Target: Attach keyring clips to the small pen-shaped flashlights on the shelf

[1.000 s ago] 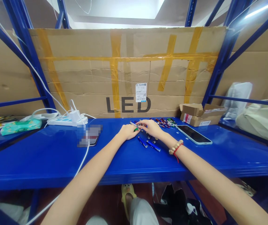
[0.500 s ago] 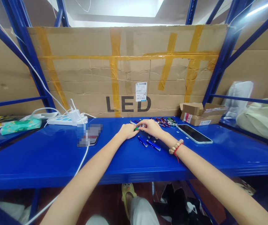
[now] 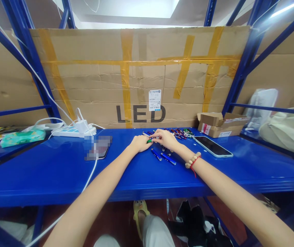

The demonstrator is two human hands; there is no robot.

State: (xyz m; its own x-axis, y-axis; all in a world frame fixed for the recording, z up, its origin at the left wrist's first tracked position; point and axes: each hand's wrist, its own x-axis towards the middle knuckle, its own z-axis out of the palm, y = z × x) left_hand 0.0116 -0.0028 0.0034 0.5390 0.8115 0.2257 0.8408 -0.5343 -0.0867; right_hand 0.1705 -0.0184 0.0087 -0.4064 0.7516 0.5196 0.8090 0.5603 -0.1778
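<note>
Close together at the middle of the blue shelf, both hands work on one small shiny green tube [image 3: 149, 141], pen-light-like in shape. My left hand [image 3: 141, 143] is closed around it from the left, and its fingers hide most of the tube. From the right, my right hand [image 3: 165, 138] pinches at the tube's end, thumb and fingertips together. Whether a smaller part is in that pinch is too small to tell. Just in front of the hands lie a blue tube [image 3: 156, 154] and a second blue tube [image 3: 168, 159]. Small silvery bits [image 3: 169, 154] lie under my right hand.
Several red and dark tubes [image 3: 179, 133] and green ones lie behind my right hand. A phone [image 3: 213, 146] and an open carton [image 3: 220, 125] are to the right. At left are a blurred-out phone [image 3: 103, 149], a power strip [image 3: 68, 132] and a white cable [image 3: 92, 175].
The fingers of my right hand have shifted very slightly at the green tube. My left hand and the things on the shelf stay put.
</note>
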